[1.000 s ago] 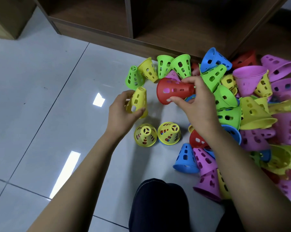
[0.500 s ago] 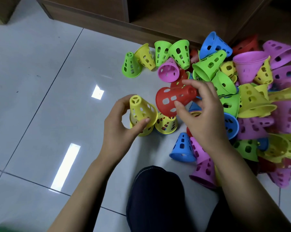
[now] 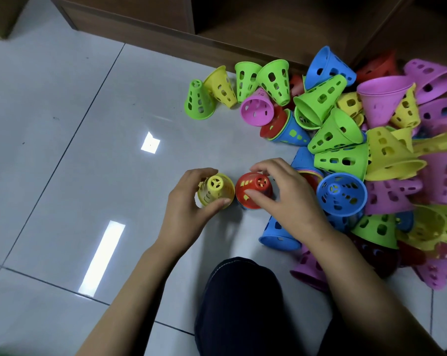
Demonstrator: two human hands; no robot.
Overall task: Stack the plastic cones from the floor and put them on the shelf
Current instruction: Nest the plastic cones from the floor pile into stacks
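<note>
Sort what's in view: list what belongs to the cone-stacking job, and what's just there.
Part of the job:
- yellow cone under the left hand
- red cone under the right hand
- loose pile of cones
- wooden shelf

Just there:
- tiled floor
- person's knee

Left hand [image 3: 189, 201] grips yellow cone [image 3: 215, 190] — right hand [image 3: 286, 194], seemingly, red cone [image 3: 254, 188].

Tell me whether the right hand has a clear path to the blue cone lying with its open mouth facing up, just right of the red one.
Probably yes. The right hand sits on the red cone, and the blue cone lies just beside it with its rim exposed on top of the pile. The hand would have to release the red cone first.
</note>
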